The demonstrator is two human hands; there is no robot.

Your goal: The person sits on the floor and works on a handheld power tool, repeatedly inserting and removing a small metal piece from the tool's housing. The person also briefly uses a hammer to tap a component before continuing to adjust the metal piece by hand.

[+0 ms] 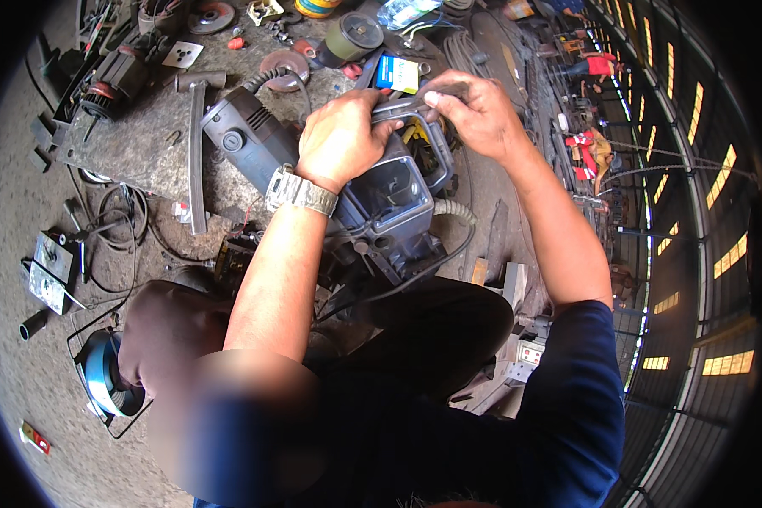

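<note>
A grey plastic power tool housing (pixel 391 203) lies in front of me, its box-like end open and facing up. Against its far side stands a grey loop-shaped plastic frame (pixel 439 152), with something yellow (pixel 415 134) showing inside the loop. My left hand (pixel 343 140), with a metal watch at the wrist, is closed on the frame's near left part. At the frame's far corner, my right hand (pixel 474 110) has thumb and fingers pinched together. Something dark shows between them, too unclear to name. To the left lies a dark grey motor body (pixel 244 131) of a power tool.
A metal bar (pixel 197 161) lies left of the motor body. Beyond my hands are a blue and yellow box (pixel 397 74), a worn disc (pixel 284 70) and a green cylinder (pixel 352 38). A cable (pixel 427 273) loops below the housing. Other people (pixel 591 152) work far right.
</note>
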